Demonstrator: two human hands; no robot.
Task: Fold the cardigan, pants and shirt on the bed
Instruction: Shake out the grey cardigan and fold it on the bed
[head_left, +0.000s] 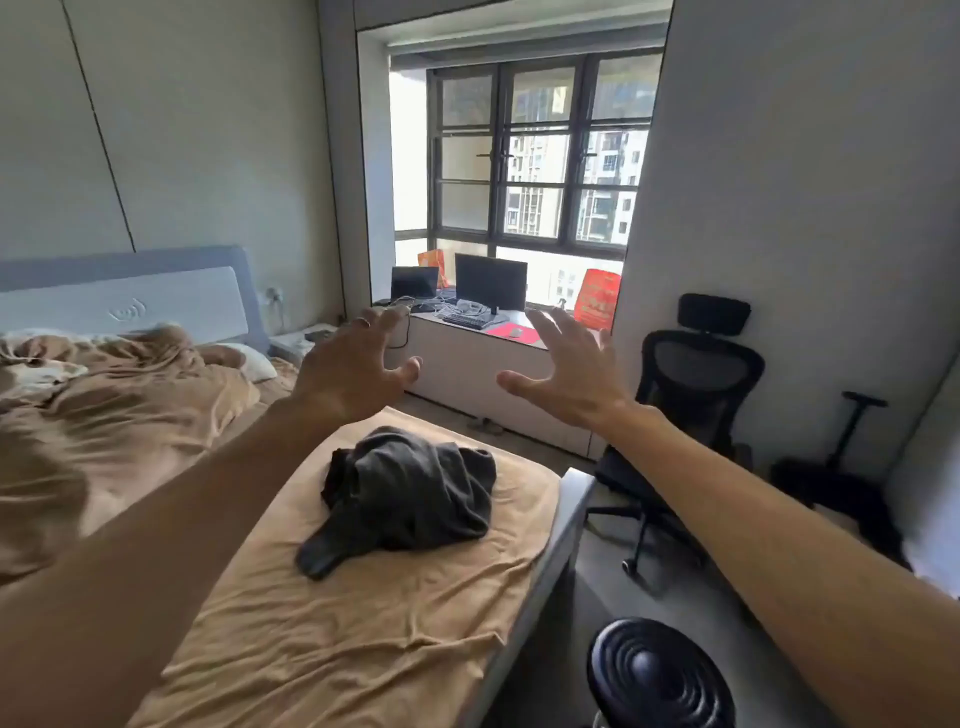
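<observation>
Where the clothes lie: bed (363, 649), tan sheet smooth across its near half, a rumpled tan duvet (119, 405) bunched toward the headboard.
Window: window (540, 150) with dark frames on the far wall, above a ledge carrying a monitor (491, 283).
Seat: black office chair (696, 395) on the floor right of the bed.
Clothing: dark grey heap (410, 493), crumpled and unfolded, on the sheet near the bed's right edge; which garment it is cannot be told.
Left hand: left hand (348, 369) raised beyond the heap, fingers spread apart, holding nothing.
Right hand: right hand (566, 364) level with it, fingers splayed, empty, apart from the other.
Ring: ring (362, 322) on a left finger.
</observation>
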